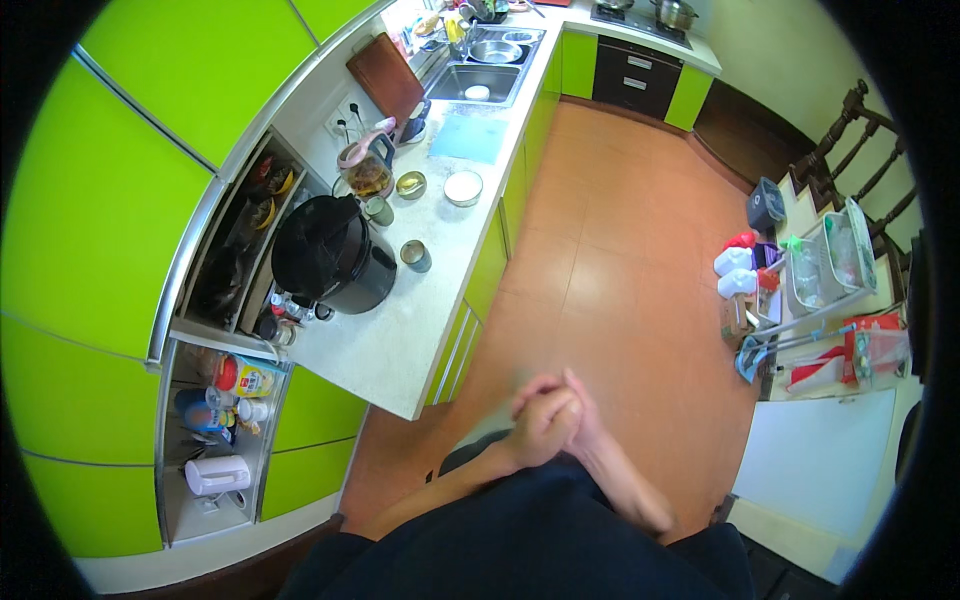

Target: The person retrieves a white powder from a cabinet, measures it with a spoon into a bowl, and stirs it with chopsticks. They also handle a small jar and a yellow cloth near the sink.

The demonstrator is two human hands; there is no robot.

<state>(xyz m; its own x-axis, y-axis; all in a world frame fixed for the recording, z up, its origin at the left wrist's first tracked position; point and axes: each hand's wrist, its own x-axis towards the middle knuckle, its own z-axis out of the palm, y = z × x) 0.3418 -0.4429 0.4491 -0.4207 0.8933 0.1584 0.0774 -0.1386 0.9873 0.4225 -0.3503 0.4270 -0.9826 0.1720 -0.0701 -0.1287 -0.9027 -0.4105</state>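
Note:
In front of my dark top, my left hand (544,429) and my right hand (589,420) are clasped together. Their fingers are folded, and no object shows in them. The inside of the clasp is hidden. To the left stands the white countertop (390,360), apart from both hands. It carries a black kitchen appliance (367,274), a glass kettle (367,176) with amber contents, and a small cup (415,256). A second cup (379,211), a small bowl (411,185) and a white bowl (463,188) stand near the kettle.
Beyond a blue mat (469,138) is a sink (474,79); a brown cutting board (386,75) leans by the wall. Green cabinets (97,225) line the left. White jugs (736,282) and plastic baskets (806,277) stand at right on the tiled floor's (600,315) edge.

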